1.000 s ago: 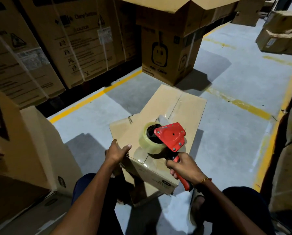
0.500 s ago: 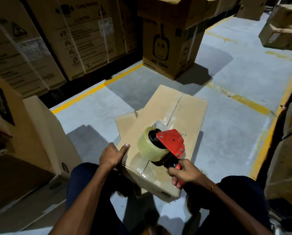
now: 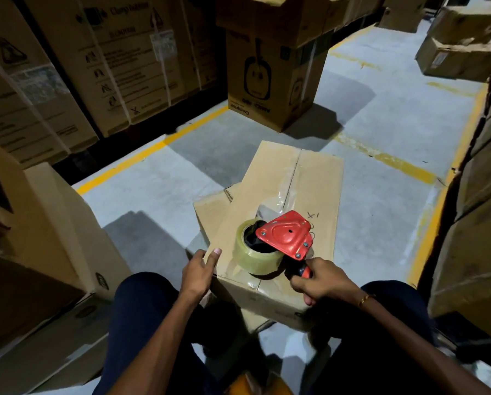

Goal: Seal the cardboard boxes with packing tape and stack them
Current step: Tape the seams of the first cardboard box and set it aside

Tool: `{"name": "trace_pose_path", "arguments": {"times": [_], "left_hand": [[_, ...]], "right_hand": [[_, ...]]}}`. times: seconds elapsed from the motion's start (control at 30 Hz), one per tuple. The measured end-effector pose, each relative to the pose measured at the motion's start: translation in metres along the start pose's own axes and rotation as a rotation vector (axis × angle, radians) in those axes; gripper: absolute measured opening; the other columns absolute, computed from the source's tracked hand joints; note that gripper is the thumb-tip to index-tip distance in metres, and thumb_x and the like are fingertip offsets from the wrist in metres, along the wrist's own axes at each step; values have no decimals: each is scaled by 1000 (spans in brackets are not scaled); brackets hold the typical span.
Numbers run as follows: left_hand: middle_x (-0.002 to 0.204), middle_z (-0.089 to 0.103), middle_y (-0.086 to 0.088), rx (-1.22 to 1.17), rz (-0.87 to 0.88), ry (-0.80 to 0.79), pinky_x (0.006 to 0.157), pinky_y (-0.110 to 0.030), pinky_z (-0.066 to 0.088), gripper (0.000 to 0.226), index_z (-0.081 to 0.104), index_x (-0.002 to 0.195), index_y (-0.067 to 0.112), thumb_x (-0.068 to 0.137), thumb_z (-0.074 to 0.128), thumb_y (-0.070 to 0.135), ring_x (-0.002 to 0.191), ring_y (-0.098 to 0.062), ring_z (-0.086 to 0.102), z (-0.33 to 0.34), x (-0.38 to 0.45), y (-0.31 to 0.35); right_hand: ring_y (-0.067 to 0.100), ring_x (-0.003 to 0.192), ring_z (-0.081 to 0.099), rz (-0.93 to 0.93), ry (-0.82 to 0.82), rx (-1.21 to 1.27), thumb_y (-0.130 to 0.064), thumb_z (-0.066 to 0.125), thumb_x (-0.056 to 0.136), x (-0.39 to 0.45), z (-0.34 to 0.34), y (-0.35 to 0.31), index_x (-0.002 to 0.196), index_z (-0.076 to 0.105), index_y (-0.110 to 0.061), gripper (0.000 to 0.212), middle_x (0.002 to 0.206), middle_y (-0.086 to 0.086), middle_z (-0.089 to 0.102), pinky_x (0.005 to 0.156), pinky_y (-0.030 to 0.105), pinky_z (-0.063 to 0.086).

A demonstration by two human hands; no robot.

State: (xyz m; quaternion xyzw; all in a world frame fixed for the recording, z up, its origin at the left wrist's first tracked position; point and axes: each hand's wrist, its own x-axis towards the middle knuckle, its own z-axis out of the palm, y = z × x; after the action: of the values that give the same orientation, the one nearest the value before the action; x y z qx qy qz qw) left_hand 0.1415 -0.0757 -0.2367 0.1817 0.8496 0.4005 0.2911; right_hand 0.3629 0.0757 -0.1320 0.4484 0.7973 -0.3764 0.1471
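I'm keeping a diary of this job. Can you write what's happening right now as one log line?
step: taping top seam | right hand: grips tape dispenser on box | left hand: steadies box corner | stacking: not yet

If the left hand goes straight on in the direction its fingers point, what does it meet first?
The left hand points forward and slightly right, its fingers already at the near left corner of the box. Going on, it would probably slide over the box top and meet the tape roll first; depth is unclear.

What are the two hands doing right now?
Left hand: open, fingers resting on the near left edge of the cardboard box.
Right hand: closed around the handle of the red tape dispenser.
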Motion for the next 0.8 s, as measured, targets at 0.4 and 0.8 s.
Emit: {"name": "trace_pose_path", "arguments": {"times": [0.4, 0.8], "left_hand": [[124, 62, -14, 25, -8, 168, 95, -40, 45, 43, 62, 129, 11, 101, 56, 42, 120, -34, 54, -16, 29, 14], [101, 63, -15, -800, -356, -436, 69, -39, 60, 39, 63, 109, 11, 92, 57, 46, 96, -30, 67, -16, 13, 99]], "right_hand": [[17, 49, 63, -29, 84, 142, -33, 61, 81, 15, 8, -13, 83, 65, -7, 26, 54, 3, 69, 62, 29, 53], [28, 48, 51, -245, -206, 611, -36, 65, 75, 11, 10, -41, 81, 64, 10, 46, 57, 20, 59, 68, 64, 49]]}}
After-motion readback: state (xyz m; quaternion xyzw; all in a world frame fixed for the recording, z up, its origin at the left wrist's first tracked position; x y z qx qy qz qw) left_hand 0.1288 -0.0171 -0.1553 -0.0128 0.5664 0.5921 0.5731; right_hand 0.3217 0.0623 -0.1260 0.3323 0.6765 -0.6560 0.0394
